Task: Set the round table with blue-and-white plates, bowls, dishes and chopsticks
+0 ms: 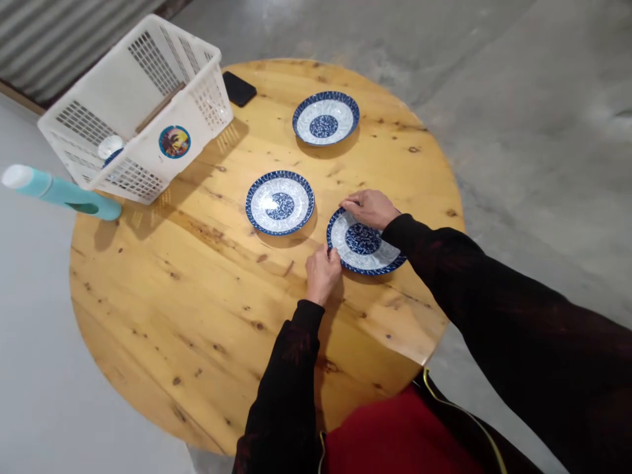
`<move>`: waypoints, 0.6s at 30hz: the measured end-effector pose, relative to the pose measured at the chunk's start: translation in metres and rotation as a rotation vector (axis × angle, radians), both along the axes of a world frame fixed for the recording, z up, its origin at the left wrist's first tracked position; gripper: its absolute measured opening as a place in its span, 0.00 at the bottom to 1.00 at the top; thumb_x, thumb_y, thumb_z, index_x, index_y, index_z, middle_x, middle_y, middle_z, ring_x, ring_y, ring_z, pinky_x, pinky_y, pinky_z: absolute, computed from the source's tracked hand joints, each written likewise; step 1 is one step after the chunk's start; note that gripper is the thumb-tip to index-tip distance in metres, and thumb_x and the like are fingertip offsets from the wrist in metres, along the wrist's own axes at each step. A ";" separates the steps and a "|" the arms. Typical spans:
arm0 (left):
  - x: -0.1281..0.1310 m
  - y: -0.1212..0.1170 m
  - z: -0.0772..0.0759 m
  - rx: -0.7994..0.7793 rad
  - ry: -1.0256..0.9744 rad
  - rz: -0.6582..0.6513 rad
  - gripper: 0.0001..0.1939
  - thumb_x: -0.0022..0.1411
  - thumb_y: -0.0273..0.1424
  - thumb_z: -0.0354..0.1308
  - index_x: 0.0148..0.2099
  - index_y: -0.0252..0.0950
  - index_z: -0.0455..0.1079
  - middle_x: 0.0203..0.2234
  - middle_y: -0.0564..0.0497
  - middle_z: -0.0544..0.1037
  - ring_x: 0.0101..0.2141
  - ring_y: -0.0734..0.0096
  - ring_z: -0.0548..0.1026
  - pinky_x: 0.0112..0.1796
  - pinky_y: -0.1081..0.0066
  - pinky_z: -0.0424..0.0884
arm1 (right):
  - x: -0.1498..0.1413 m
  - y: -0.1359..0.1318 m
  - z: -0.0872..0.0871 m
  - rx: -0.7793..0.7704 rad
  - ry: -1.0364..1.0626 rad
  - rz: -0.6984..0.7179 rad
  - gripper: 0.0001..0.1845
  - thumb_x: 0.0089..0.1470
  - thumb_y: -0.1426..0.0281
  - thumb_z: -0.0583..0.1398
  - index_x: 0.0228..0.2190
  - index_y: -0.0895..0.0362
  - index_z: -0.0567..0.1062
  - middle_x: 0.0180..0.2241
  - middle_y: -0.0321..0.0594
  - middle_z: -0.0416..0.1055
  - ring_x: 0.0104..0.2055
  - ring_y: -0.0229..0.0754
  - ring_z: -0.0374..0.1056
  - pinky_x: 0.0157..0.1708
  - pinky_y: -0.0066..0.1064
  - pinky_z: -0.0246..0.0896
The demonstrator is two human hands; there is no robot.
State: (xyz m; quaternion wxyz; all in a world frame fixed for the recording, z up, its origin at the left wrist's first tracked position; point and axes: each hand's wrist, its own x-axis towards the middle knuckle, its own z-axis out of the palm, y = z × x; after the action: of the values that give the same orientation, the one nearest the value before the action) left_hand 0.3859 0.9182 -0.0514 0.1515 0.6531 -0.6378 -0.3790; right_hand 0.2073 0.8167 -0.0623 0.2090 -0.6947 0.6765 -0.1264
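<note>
A blue-and-white patterned plate [364, 239] is at the right side of the round wooden table, between my hands. My left hand [323, 273] is closed on its near left rim. At its far rim, my right hand [371, 209] grips the edge with the fingers pressed together, and the forearm covers part of the right rim. A second plate [280, 203] of the same pattern lies just to the left, apart from the held one. Farther back on the table rests a third matching plate [325, 118].
A white plastic basket [148, 155] stands at the table's back left, holding a wooden-looking piece and a small white-and-blue item. Beside it are a turquoise bottle-like object [69, 194] and a black phone [239, 89]. The wooden table [207, 349] has a rounded edge.
</note>
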 end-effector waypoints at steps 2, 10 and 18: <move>0.000 0.000 -0.001 0.000 -0.008 -0.009 0.13 0.71 0.30 0.51 0.31 0.41 0.66 0.30 0.45 0.80 0.36 0.56 0.78 0.39 0.66 0.67 | 0.000 0.001 0.001 0.006 -0.001 -0.006 0.19 0.61 0.65 0.54 0.36 0.58 0.85 0.37 0.45 0.83 0.42 0.51 0.76 0.38 0.33 0.62; 0.000 -0.001 0.004 0.016 -0.021 -0.029 0.12 0.71 0.30 0.51 0.33 0.40 0.69 0.32 0.44 0.81 0.38 0.55 0.79 0.41 0.64 0.69 | 0.006 0.005 0.006 0.028 -0.014 -0.016 0.18 0.61 0.67 0.55 0.35 0.58 0.85 0.39 0.45 0.83 0.44 0.52 0.76 0.41 0.34 0.64; 0.040 -0.003 -0.006 -0.011 0.310 0.181 0.11 0.72 0.35 0.50 0.39 0.39 0.71 0.32 0.49 0.81 0.35 0.64 0.81 0.40 0.67 0.76 | -0.062 -0.011 0.052 -0.104 -0.310 -0.247 0.12 0.61 0.74 0.61 0.42 0.66 0.83 0.40 0.48 0.82 0.42 0.45 0.74 0.49 0.38 0.67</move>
State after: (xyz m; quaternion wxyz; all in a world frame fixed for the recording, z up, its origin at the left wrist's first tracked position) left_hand 0.4255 0.9147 -0.0576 0.2850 0.6410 -0.5473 -0.4565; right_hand 0.1458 0.8061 -0.0104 0.2573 -0.5885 0.7089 -0.2915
